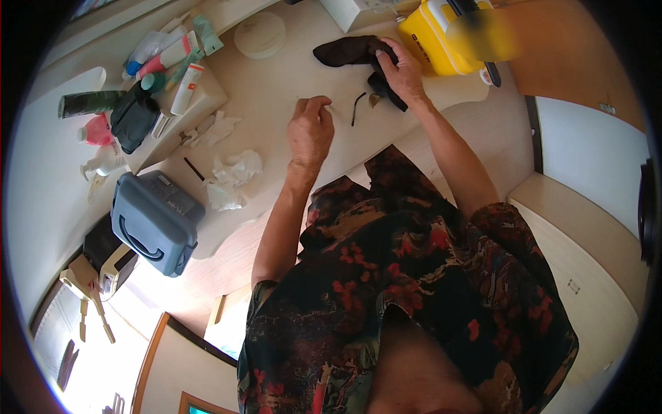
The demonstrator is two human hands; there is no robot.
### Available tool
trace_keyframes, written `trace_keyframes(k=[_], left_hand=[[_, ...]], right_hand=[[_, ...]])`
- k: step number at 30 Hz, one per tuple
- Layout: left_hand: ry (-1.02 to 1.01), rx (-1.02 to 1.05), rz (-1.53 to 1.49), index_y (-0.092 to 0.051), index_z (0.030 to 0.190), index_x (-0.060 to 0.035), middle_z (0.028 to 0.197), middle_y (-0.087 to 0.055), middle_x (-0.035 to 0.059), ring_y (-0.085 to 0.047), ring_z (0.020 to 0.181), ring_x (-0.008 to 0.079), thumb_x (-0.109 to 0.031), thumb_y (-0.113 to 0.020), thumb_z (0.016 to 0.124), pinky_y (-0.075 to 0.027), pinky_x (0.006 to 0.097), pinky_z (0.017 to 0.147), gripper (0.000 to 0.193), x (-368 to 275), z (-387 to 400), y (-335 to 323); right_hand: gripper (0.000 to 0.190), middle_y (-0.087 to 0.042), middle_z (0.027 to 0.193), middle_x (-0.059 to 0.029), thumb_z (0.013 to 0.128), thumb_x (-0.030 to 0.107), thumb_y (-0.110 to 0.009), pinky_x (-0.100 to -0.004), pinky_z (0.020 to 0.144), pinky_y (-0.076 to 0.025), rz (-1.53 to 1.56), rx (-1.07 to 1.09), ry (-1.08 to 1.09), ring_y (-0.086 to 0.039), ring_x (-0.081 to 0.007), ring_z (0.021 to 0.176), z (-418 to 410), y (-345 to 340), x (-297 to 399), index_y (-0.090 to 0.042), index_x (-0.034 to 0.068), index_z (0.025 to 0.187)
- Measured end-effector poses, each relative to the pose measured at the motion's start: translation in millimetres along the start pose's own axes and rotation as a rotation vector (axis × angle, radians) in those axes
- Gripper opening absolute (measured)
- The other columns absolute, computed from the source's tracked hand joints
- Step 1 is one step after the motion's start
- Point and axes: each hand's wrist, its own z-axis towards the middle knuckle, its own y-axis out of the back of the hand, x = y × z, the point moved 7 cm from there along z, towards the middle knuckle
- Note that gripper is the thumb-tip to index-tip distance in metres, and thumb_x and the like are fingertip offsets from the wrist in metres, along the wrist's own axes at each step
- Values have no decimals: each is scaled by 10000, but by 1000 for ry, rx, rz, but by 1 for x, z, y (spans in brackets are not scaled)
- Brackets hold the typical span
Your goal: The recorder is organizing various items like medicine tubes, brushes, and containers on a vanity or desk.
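Observation:
My right hand (402, 70) grips a dark brown piece of fabric (344, 50), thumb on top, near the back of the pale table (289, 72). The fabric's rounded end points left. Below that hand lies a black, folded-looking item (387, 89), partly covered by my wrist. A thin black bent rod (357, 108) and a small brown scrap (374, 100) rest on the tabletop between my hands. My left hand (310, 127) hovers at the table's middle with curled fingers; no object shows in it, though its palm side is hidden.
A yellow-and-white box (439, 46) stands right of my right hand. At left are crumpled tissues (235, 173), a black stick (194, 169), a blue-grey carry case (155, 220), and a shelf block (207, 95) with tubes and bottles. A round whitish lid (259, 35) lies at the back.

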Motion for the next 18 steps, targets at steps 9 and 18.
trace_keyframes(k=[9,18], left_hand=[[133,182,3,-622,1018,-86,858,-622,119,-641,721,311,-216,-642,802,-512,400,640,253,-19,10,-51],[171,287,308,-599,1000,-49,879,-635,160,-649,768,371,-383,-716,746,-510,438,700,435,-23,9,-83]], right_hand=[[285,-663,1012,-112,857,221,-601,-298,818,-479,72,-46,-58,-634,-249,911,-1,3,-6,-613,81,1105],[276,-659,1024,-75,885,191,-590,-263,850,-460,43,-54,-27,-608,-163,923,-1,2,-8,-597,56,1126]])
